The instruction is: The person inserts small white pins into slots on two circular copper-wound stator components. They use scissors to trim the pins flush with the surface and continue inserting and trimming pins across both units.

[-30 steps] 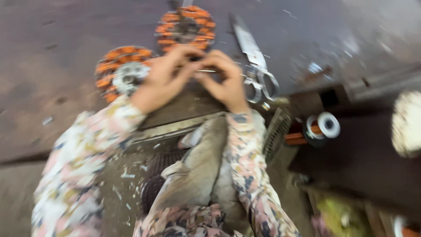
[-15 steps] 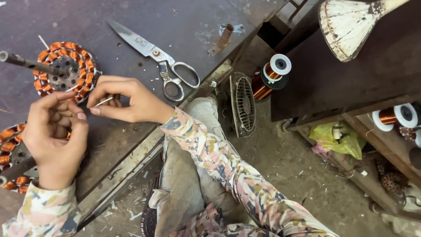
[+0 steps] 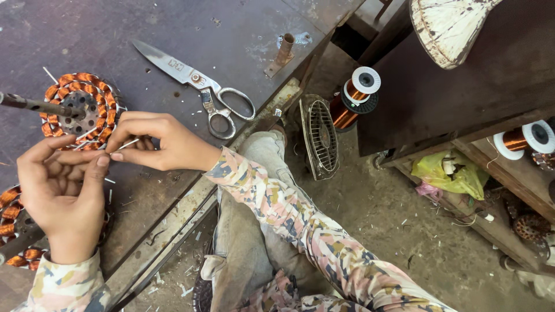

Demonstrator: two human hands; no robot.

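Note:
My right hand pinches a thin white sleeve or wire between thumb and fingers. My left hand meets it fingertip to fingertip and holds the same thin piece. Both hover over a dark metal workbench, just in front of a round stator wound with copper coils that sits on a metal shaft. A second copper-wound stator lies partly hidden under my left wrist at the left edge.
Large metal scissors lie on the bench beside a short rusty bolt. On the floor stand a copper wire spool and a small fan grille. A shelf at right holds another spool and a yellow-green bag.
The view has swung to the right and steadied, bringing the floor and shelf into sight. My hands stay pinched together on the thin piece near the stator.

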